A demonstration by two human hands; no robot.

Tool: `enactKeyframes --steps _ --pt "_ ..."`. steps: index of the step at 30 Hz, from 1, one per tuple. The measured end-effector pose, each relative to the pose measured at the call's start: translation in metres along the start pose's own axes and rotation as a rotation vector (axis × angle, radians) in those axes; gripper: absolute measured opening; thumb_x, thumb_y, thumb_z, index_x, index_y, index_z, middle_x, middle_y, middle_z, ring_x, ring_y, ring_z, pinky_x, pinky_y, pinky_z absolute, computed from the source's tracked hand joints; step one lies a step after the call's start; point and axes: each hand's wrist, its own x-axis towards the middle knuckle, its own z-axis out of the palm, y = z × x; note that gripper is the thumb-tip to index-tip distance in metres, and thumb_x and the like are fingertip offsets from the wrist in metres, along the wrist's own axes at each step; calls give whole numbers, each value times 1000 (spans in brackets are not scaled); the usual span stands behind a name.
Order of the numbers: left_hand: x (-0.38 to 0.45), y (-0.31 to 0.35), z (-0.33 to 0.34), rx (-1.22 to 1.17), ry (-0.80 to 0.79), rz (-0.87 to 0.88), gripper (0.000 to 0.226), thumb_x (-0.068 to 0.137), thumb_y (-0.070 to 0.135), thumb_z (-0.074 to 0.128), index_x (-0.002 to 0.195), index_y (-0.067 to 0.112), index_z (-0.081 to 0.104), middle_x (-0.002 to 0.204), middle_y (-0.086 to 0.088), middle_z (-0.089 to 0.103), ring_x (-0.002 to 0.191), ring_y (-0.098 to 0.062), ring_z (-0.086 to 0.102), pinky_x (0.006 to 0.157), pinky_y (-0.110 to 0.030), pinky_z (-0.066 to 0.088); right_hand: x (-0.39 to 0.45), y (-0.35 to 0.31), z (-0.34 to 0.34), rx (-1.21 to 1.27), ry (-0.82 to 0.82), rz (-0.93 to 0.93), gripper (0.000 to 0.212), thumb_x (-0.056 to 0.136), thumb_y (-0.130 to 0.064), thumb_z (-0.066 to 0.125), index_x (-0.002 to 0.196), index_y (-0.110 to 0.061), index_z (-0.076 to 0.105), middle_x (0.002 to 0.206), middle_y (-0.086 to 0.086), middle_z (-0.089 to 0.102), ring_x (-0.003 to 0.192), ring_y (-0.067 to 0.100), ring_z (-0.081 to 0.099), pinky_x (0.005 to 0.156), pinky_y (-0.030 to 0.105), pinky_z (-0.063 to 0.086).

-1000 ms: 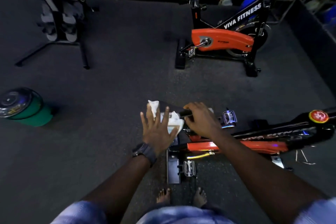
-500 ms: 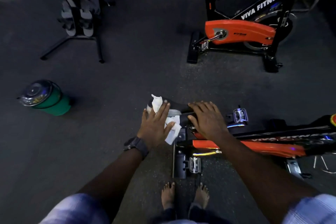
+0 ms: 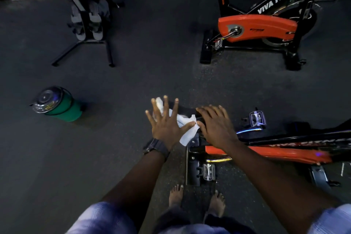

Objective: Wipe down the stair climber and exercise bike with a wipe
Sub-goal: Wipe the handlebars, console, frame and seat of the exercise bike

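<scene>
The near exercise bike point(image 3: 266, 151) runs left to right, saddle point(image 3: 185, 109) at its left end. Two bikes are visible; the second bike point(image 3: 260, 28) stands upright well beyond. One white wipe point(image 3: 187, 129) lies on the saddle under the left hand point(image 3: 167, 125), fingers spread flat and pressing it. The right hand point(image 3: 215, 124) rests just beside, fingers curled over the saddle. One green bucket point(image 3: 57, 104) sits on the floor point(image 3: 133, 62) at left

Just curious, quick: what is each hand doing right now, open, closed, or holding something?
Left hand: open, fingers spread flat, pressing the white wipe on the bike seat.
Right hand: fingers curled over the seat, gripping it.
</scene>
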Motion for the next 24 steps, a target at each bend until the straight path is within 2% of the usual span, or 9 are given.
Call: enactKeyframes --steps 2,4,8,12,15,17,21,22,24 --pt "5 -3 -5 21 17 101 103 75 94 26 158 34 15 166 -8 -10 148 -40 -21 113 -72 3 -2 3 -1 -6 -8 -10 53 101 -49 31 146 -24 44 145 -1 51 136 22 41 119 45 25" --pt "8 -14 -11 35 48 153 107 70 98 29 157 36 17 165 -11 -12 147 -43 -21 113 -72 -2 -1 1 0 -3 4 12 52 100 -49 34 144 -24 46 143 0 52 135 23 42 119 45 24" --pt "5 -29 -14 36 102 189 103 72 97 27 154 36 28 165 -16 0 149 -45 -11 114 -67 -11 -2 -6 0 5 21 71 51 98 -48 36 141 -24 49 140 -1 54 133 22 43 120 45 23" --pt "-5 -8 0 1 -23 206 99 89 81 20 155 7 25 161 -22 19 152 -38 6 121 -58 8 -2 -10 -1 20 11 82 53 96 -49 34 141 -25 49 140 -1 55 133 23 44 121 45 22" --pt "-4 -6 5 -18 -65 443 89 95 71 21 156 6 20 162 -21 16 152 -35 7 120 -53 17 0 -9 -2 30 24 84 53 96 -49 35 141 -25 50 139 -2 55 133 22 44 120 44 22" --pt "10 -24 5 -32 -70 528 83 97 67 22 157 9 20 163 -17 17 152 -32 8 121 -50 17 0 -7 -1 38 26 77 51 97 -49 37 140 -25 49 139 -2 55 133 21 44 120 44 21" --pt "31 -46 -4 4 -112 309 83 96 64 10 155 6 23 162 -16 21 152 -35 8 123 -50 6 0 -7 2 57 49 83 51 97 -48 38 139 -24 52 139 -2 56 133 23 45 121 44 21" --pt "28 -40 -5 15 -118 286 83 96 62 8 155 5 23 162 -17 21 151 -36 8 123 -51 5 0 -8 3 53 49 85 51 97 -48 38 139 -24 52 139 -2 56 133 23 45 121 44 21" --pt "17 -19 -6 5 -117 361 79 99 58 11 154 2 23 161 -19 22 151 -37 9 123 -53 7 0 -8 4 47 49 84 50 97 -47 40 139 -24 51 139 -1 56 133 22 44 121 44 20"
